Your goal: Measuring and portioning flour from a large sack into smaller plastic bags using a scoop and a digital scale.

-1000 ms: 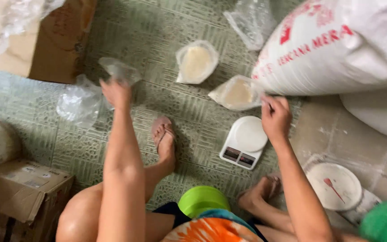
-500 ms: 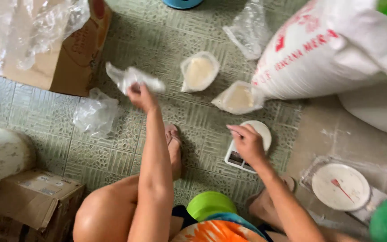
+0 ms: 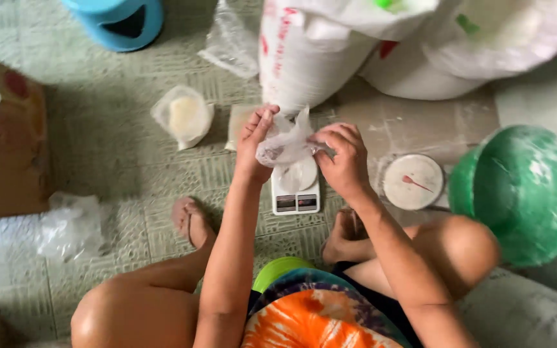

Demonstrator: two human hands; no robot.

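Both hands hold one empty clear plastic bag (image 3: pixel 286 140) above a small white digital kitchen scale (image 3: pixel 296 188) on the tiled floor. My left hand (image 3: pixel 254 138) pinches the bag's left edge. My right hand (image 3: pixel 342 154) grips its right side. The bag partly hides the scale's round platform. Just beyond the hands stands a large white sack with red print (image 3: pixel 317 55).
A filled clear bag of pale powder (image 3: pixel 184 116) lies at the left, another (image 3: pixel 238 122) partly behind my left hand. A white dial scale (image 3: pixel 412 182) and a green bowl (image 3: pixel 523 190) sit at the right. Crumpled plastic (image 3: pixel 69 225), a cardboard box (image 3: pixel 4 148), a blue stool (image 3: pixel 118 22).
My left hand brought the clear bag from the left to the middle. My right hand left the scale and took hold of the bag. The view shifted right.
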